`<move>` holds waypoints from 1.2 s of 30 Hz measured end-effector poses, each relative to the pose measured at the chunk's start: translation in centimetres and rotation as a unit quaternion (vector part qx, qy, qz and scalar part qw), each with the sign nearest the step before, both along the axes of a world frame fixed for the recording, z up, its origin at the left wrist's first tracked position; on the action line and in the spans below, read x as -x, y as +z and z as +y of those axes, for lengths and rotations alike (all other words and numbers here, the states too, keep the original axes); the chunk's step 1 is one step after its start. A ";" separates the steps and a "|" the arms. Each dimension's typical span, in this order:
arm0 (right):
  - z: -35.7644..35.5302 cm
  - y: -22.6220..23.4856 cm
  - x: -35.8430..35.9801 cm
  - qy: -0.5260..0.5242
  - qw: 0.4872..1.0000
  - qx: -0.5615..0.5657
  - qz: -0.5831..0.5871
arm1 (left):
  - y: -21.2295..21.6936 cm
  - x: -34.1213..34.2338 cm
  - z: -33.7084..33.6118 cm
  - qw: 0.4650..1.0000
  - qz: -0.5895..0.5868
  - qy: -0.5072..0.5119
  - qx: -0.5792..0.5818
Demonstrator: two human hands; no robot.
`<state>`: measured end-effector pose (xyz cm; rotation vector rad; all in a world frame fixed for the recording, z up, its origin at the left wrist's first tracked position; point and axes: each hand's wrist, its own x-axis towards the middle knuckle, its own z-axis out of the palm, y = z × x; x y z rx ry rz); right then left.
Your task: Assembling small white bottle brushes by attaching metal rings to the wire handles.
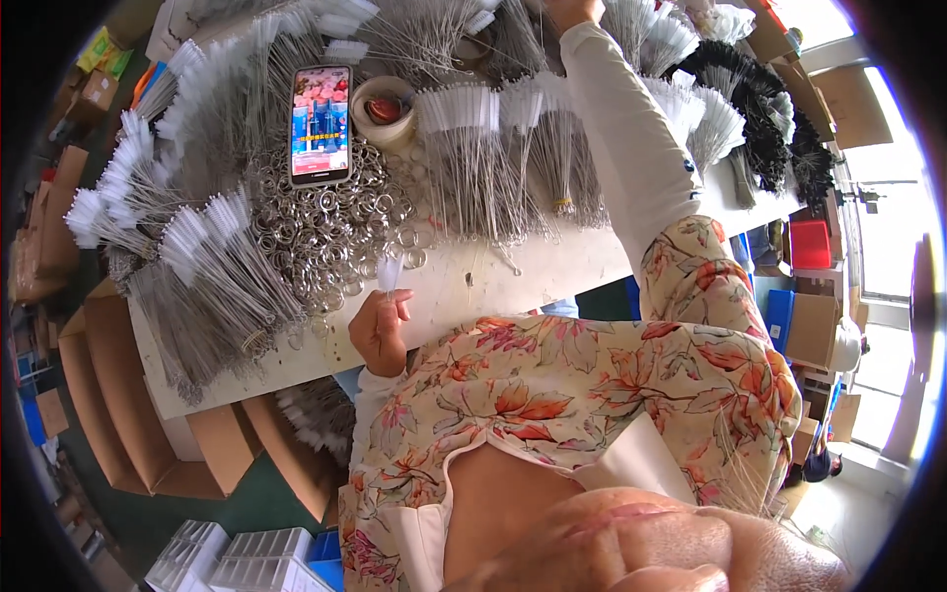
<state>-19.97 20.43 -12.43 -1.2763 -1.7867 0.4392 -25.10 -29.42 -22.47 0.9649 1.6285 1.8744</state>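
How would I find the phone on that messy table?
Start at the long white table heaped with wire brushes. Near its middle lies a pile of shiny metal rings, left of a roll of tape. The phone lies flat on the rings, the only thing with a bright, colourful screen.

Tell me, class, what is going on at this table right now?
A person sits at a white table heaped with bundles of thin wire brushes with white bristle tips. The left hand pinches a small white brush upright near the table's front edge, beside a pile of metal rings. The right hand reaches far across to the brush bundles at the back. A phone with a lit screen lies on the rings, next to a tape roll.
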 end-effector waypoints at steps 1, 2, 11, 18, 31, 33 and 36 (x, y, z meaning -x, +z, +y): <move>-0.3 0.4 -0.3 0.020 0.998 -0.048 0.032 | 0.1 0.0 0.1 1.000 -0.005 -0.002 0.001; -0.5 1.0 -0.6 0.015 0.998 -0.050 0.030 | 0.0 0.0 0.1 1.000 -0.007 -0.007 -0.001; -0.1 10.6 -9.1 0.160 0.895 -0.054 0.414 | -0.8 0.2 -0.3 0.991 -0.112 0.065 -0.033; 5.2 9.4 -12.4 0.151 0.881 0.017 0.448 | 0.0 0.8 0.8 0.988 -0.147 0.054 -0.017; 16.8 0.3 -19.1 -0.126 0.950 -0.230 -0.170 | 0.7 0.7 1.0 0.981 -0.181 0.060 0.043; 16.9 0.7 -18.9 -0.125 0.959 -0.160 -0.197 | 1.1 0.6 1.2 0.980 -0.182 0.061 0.048; 17.3 2.0 -18.4 -0.124 0.962 -0.054 -0.238 | 1.2 0.7 1.4 0.980 -0.183 0.059 0.052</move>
